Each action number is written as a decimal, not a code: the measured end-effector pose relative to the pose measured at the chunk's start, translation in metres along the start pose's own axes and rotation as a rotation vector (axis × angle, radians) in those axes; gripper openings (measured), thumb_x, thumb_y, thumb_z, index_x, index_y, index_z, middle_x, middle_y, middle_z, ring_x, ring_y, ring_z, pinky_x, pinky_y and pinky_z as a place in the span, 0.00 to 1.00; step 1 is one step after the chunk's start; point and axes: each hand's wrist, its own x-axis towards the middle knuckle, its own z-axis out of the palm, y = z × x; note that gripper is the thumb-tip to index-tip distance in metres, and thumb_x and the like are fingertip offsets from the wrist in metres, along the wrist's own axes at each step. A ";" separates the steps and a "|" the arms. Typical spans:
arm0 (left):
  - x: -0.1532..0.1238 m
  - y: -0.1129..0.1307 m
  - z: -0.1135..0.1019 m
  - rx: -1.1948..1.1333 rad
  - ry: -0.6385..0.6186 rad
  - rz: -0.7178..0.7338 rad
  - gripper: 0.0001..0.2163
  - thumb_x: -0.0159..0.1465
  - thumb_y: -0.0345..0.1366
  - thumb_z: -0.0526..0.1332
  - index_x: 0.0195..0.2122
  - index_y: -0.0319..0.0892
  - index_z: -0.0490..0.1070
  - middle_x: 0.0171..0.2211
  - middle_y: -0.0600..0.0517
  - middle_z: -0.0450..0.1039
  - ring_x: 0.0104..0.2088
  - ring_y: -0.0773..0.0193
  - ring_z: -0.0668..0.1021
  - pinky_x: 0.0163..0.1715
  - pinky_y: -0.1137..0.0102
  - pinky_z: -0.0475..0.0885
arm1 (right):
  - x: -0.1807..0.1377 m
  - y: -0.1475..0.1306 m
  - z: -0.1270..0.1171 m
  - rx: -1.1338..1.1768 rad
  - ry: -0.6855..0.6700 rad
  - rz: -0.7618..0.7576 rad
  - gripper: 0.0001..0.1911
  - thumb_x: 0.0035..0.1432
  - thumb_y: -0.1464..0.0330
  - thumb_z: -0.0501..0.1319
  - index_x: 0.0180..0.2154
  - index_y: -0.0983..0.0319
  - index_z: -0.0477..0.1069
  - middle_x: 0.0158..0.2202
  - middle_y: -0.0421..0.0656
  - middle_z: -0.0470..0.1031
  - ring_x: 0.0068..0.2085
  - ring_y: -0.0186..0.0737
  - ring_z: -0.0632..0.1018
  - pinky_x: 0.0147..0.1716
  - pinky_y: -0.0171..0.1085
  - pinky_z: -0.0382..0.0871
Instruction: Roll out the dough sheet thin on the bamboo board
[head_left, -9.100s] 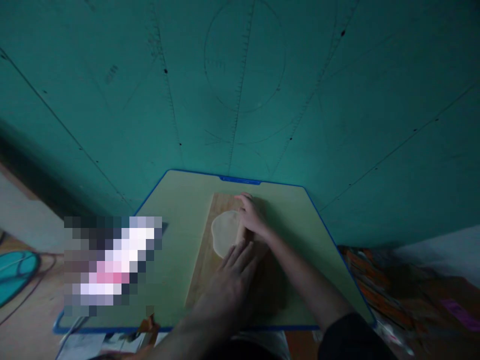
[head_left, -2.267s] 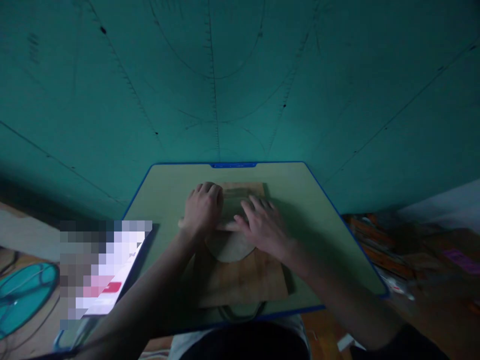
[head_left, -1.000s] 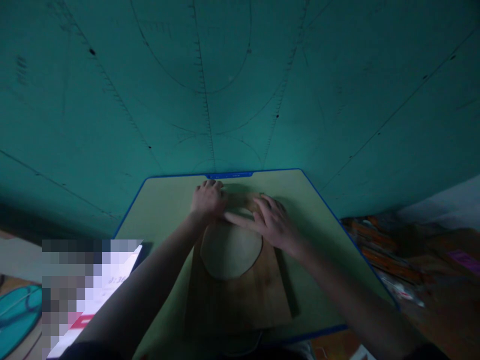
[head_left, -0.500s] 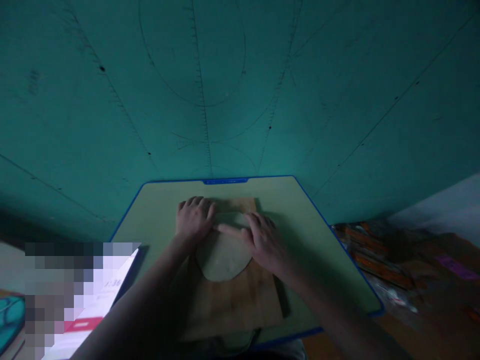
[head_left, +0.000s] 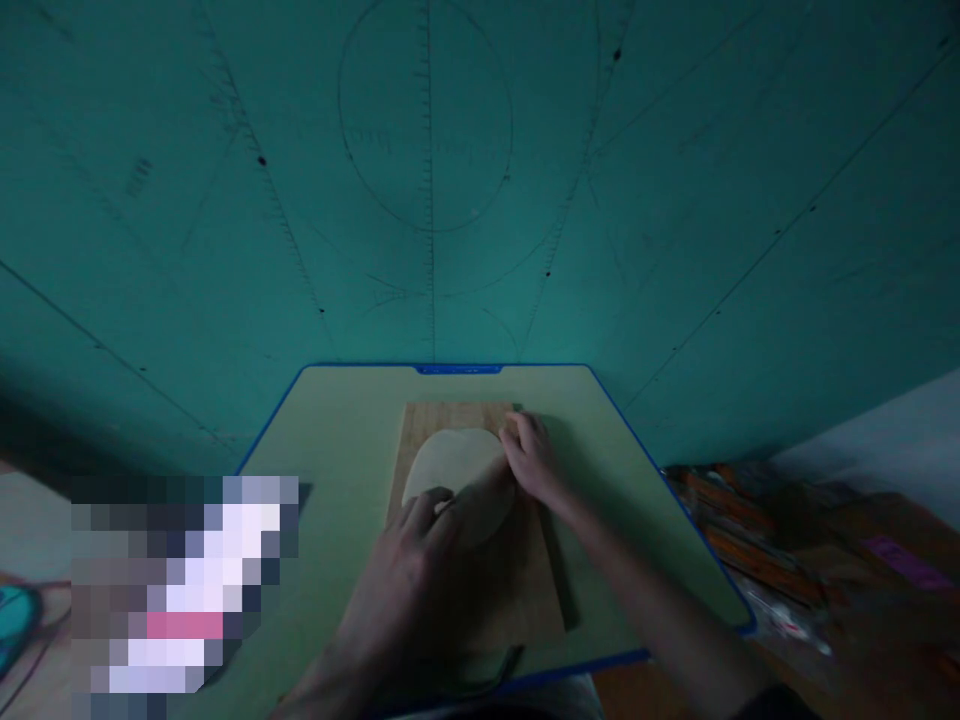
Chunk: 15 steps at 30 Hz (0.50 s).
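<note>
A flat, pale round of dough (head_left: 456, 458) lies on a wooden board (head_left: 541, 590) on a green table with a blue rim (head_left: 337, 450). My left hand (head_left: 409, 570) is at the dough's near left edge, fingers bent. At the far right edge, my right hand (head_left: 529, 458) has its fingers curled down. A rolling pin (head_left: 480, 492) seems to run slantwise between the two hands across the dough. The dim light and my hands hide most of it.
A pixelated bright patch (head_left: 180, 580) covers the table's near left corner. Orange packets and clutter (head_left: 720, 520) lie on the floor to the right. A teal sheet with drawn circles and ruled lines (head_left: 427, 150) fills the view behind the table.
My left hand has drawn back from the board's far left to the dough's near edge, so the hands now sit slantwise. More of the dough's far half shows.
</note>
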 end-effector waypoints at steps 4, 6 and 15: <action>-0.005 0.006 0.024 0.042 -0.064 0.165 0.36 0.65 0.22 0.53 0.74 0.48 0.47 0.68 0.43 0.62 0.67 0.49 0.67 0.61 0.54 0.72 | 0.021 -0.014 0.012 -0.040 -0.014 -0.019 0.17 0.68 0.68 0.51 0.53 0.60 0.72 0.53 0.51 0.76 0.58 0.48 0.73 0.59 0.50 0.66; -0.006 0.007 0.035 0.057 -0.069 0.255 0.34 0.64 0.22 0.54 0.72 0.41 0.51 0.70 0.41 0.57 0.71 0.47 0.59 0.64 0.52 0.68 | 0.031 -0.023 0.015 -0.095 -0.082 -0.019 0.17 0.68 0.68 0.52 0.55 0.61 0.72 0.56 0.52 0.74 0.60 0.48 0.71 0.62 0.50 0.63; -0.017 -0.001 0.030 0.077 -0.023 0.111 0.33 0.69 0.30 0.54 0.74 0.43 0.45 0.70 0.41 0.56 0.69 0.47 0.63 0.63 0.51 0.69 | 0.064 -0.076 0.029 -0.195 -0.331 -0.121 0.20 0.71 0.63 0.50 0.57 0.59 0.72 0.63 0.50 0.70 0.69 0.52 0.61 0.68 0.58 0.47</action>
